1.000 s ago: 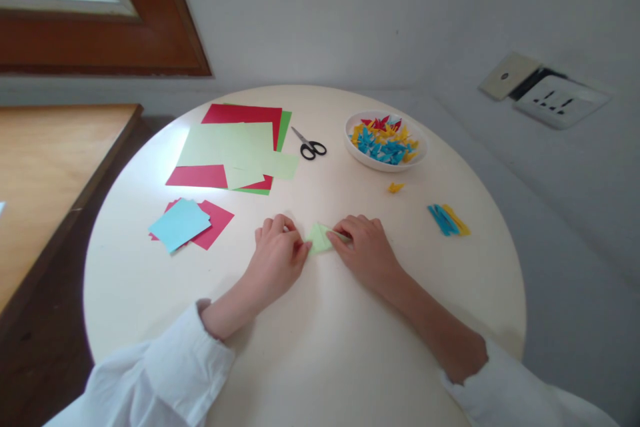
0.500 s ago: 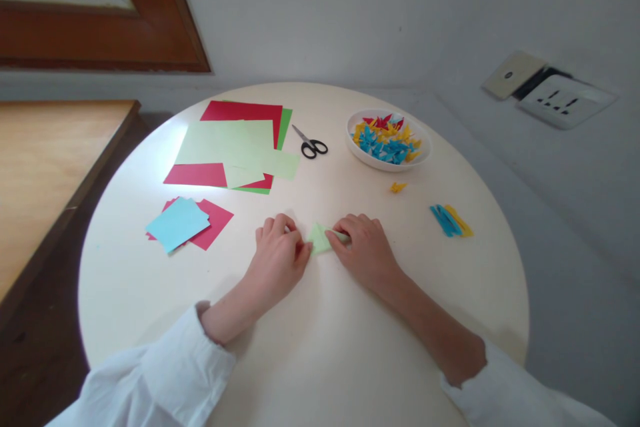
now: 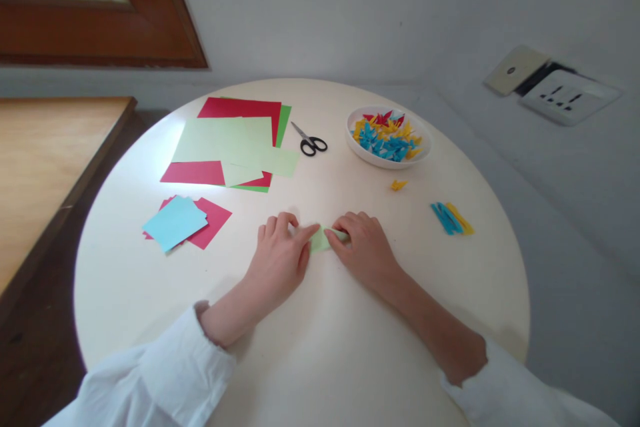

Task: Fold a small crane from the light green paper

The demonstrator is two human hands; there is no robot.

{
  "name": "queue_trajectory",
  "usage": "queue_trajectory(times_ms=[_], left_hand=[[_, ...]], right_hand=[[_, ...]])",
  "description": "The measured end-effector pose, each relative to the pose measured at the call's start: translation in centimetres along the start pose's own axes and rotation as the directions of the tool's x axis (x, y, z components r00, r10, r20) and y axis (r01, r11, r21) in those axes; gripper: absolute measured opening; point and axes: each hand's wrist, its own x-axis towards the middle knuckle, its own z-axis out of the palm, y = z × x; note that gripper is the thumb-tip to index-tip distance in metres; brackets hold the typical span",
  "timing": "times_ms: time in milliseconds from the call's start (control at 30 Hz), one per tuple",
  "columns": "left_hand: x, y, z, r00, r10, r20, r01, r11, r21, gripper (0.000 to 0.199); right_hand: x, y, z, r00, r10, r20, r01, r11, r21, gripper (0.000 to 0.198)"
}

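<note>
A small folded piece of light green origami paper [image 3: 319,241] lies on the white table between my hands. My right hand [image 3: 364,243] is closed on its right side, the thumb on top and the fingers curled over a raised flap. On the left side, my left hand [image 3: 279,248] has its fingers curled, with one digit stretched across the paper's upper left edge and pressing there. Part of the paper is hidden under the fingertips of both hands.
Black-handled scissors [image 3: 313,145] lie beyond my hands, beside large green and red sheets [image 3: 225,140]. A white bowl [image 3: 353,140] holds several folded paper figures; a yellow one [image 3: 399,185] sits in front. Blue squares [image 3: 175,223] lie left, blue and yellow strips [image 3: 447,219] right.
A digit of my left hand has moved up and over the paper's upper left edge, covering the pointed top that showed before. My right hand keeps its grip in the same place.
</note>
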Motion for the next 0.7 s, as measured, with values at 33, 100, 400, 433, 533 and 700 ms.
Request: queue_trajectory(times_ms=[33, 100, 400, 433, 533, 700], left_hand=[[-0.01, -0.01, 0.01, 1.0, 0.003, -0.001, -0.003, 1.0, -0.001, 0.04], [-0.03, -0.03, 0.02, 1.0, 0.014, -0.006, -0.014, 1.0, 0.001, 0.04], [-0.08, -0.15, 0.33, 0.999, 0.035, -0.036, -0.035, 0.999, 0.008, 0.042], [-0.08, -0.15, 0.34, 0.999, 0.036, -0.038, -0.036, 0.999, 0.007, 0.042], [-0.08, -0.15, 0.33, 0.999, 0.036, -0.039, -0.036, 0.999, 0.006, 0.042], [-0.13, -0.19, 0.35, 0.998, 0.043, -0.042, -0.043, 0.999, 0.009, 0.041]], right_hand=[[-0.01, 0.02, 0.02, 1.0, -0.005, -0.01, 0.005, 1.0, 0.002, 0.017], [-0.02, 0.05, 0.02, 1.0, -0.013, -0.027, 0.013, 1.0, 0.005, 0.018], [-0.02, 0.1, 0.02, 1.0, -0.005, -0.014, 0.006, 1.0, 0.012, 0.019], [-0.02, 0.11, 0.04, 1.0, -0.003, -0.014, 0.003, 1.0, 0.014, 0.019], [0.02, 0.11, 0.03, 1.0, 0.008, -0.003, -0.008, 1.0, 0.024, 0.018], [0.11, 0.05, -0.04, 1.0, 0.014, 0.007, -0.014, 1.0, 0.018, 0.017]])
